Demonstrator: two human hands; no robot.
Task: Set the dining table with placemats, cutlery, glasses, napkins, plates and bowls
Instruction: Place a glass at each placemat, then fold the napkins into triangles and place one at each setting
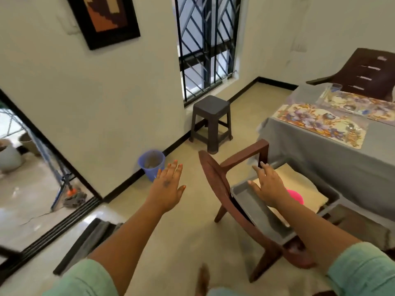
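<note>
Two floral placemats (pixel 320 124) laid upper right; plates, bowls, napkins unseen. Left hand (pixel 168 186) spread, empty; right hand (pixel 269 184) flat-fingered over grey tub (pixel 258 212).

I see soft, even daylight entering through the tall barred window (pixel 208 45) and the open doorway at my left (pixel 25 167), where the glossy pale floor tiles (pixel 38 212) glare. Shadows are faint. Everything looks slightly smeared and soft; straight wall lines bow and tilt toward the frame edges.

2 floral placemats (pixel 320 124) on table (pixel 380 137)
</note>
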